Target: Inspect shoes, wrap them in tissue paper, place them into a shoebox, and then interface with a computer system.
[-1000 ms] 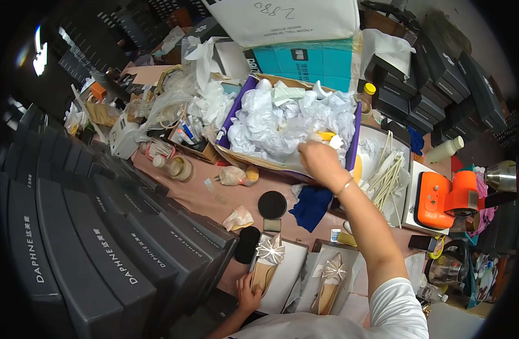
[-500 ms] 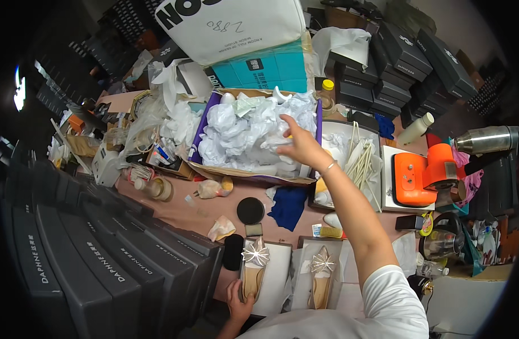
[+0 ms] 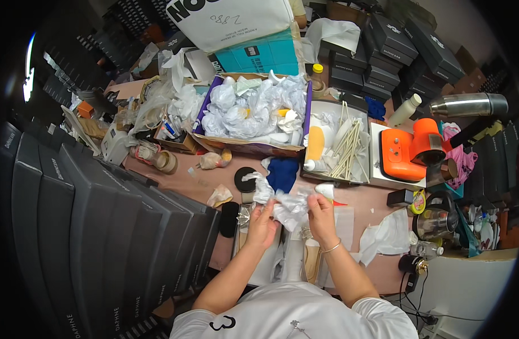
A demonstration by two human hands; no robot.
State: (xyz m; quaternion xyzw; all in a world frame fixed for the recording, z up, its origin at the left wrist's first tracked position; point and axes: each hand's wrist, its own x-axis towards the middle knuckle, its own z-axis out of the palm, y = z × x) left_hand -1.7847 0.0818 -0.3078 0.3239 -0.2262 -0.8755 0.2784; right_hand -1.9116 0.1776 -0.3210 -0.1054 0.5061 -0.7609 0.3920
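Now the left hand (image 3: 262,229) and right hand (image 3: 323,217) both grip crumpled white paper (image 3: 292,210) between them; a shoe (image 3: 311,261) lies below the right, a purple-sided box (image 3: 307,110) beyond both.

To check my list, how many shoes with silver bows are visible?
2: one shoe left of the left hand, another shoe left of the right wrist; others may be hidden.

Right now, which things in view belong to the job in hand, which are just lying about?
Likely in use:
crumpled white paper, in left grip and right grip
shoes, partly hidden
purple-sided box of crumpled paper

Apparently lying about:
blue cloth
orange machine
steel flask
yellow-capped bottle
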